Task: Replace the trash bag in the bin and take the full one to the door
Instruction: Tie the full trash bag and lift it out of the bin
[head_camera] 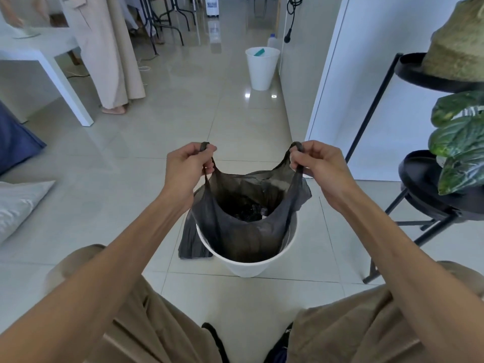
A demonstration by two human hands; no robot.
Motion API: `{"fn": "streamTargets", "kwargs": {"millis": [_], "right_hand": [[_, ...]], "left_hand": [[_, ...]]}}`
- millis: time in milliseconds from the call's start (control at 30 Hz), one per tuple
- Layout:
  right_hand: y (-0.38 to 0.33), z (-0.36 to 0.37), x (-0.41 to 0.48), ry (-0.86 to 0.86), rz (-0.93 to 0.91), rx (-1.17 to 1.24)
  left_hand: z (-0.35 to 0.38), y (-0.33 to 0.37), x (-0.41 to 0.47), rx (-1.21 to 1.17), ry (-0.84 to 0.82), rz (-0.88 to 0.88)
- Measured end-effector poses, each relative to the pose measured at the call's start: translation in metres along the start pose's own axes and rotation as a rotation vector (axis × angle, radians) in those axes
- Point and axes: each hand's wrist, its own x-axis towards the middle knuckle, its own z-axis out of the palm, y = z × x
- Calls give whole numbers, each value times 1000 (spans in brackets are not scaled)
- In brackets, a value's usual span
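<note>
Left hand (187,163) and right hand (318,163) each pinch a handle of the full bag (243,221), its body inside the white bin (246,265). Lift straight up, evenly, lest thin plastic tear. Folded spare bag (191,239) lies beside the bin.

far bin (262,68): white, upper centre, stood by the wall
table (31,52): white, upper left
plant (461,142): green leaves, right edge
stand (429,179): black, right
pillow (18,205): pale, left edge
</note>
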Motion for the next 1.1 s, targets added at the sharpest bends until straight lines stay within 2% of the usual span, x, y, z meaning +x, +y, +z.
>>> {"fn": "streamTargets", "kwargs": {"millis": [167,267,400,533,633,833,1100], "right_hand": [[-16,-11,-4,-66,118,34],[-22,-14,-7,-105,120,72],[-27,-11,-15,-126,63,-56],[-34,-10,-24,-139,-92,2],[-34,-5,-27,-137,-127,-121],[-27,14,-26,-162,-154,41],[-10,27,-28,-32,-147,79]], "left_hand": [[8,11,-8,3,31,92],[7,13,-9,-32,22,150],[10,9,-14,21,-70,179],[11,4,-18,33,-163,214],[15,2,-21,54,-235,228],[32,6,-21,194,-353,226],[36,-1,-25,384,-446,306]]}}
